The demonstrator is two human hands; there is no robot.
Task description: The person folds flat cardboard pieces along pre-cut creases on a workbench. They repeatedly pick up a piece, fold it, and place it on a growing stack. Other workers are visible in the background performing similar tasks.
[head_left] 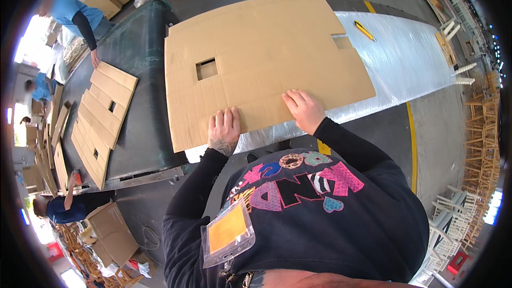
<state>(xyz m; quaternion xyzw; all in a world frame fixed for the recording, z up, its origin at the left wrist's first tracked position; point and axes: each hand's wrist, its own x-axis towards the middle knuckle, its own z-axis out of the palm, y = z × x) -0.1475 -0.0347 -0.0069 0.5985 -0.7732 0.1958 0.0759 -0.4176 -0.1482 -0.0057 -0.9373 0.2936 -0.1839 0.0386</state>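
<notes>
A large flat brown cardboard sheet [266,53] with a square cut-out lies in front of me on a clear plastic-wrapped surface [405,58]. My left hand [224,129] presses flat on the sheet's near edge, fingers spread. My right hand [304,109] lies palm down on the same edge, a little to the right. Neither hand grips anything. My dark sleeves and printed sweatshirt fill the lower part of the view.
A yellow cutter [365,30] lies on the plastic wrap at the far right. Left of me a dark green table [144,128] holds more cardboard pieces [101,120], with a person in blue [74,16] reaching onto it. Wooden chairs [480,128] stack at the right.
</notes>
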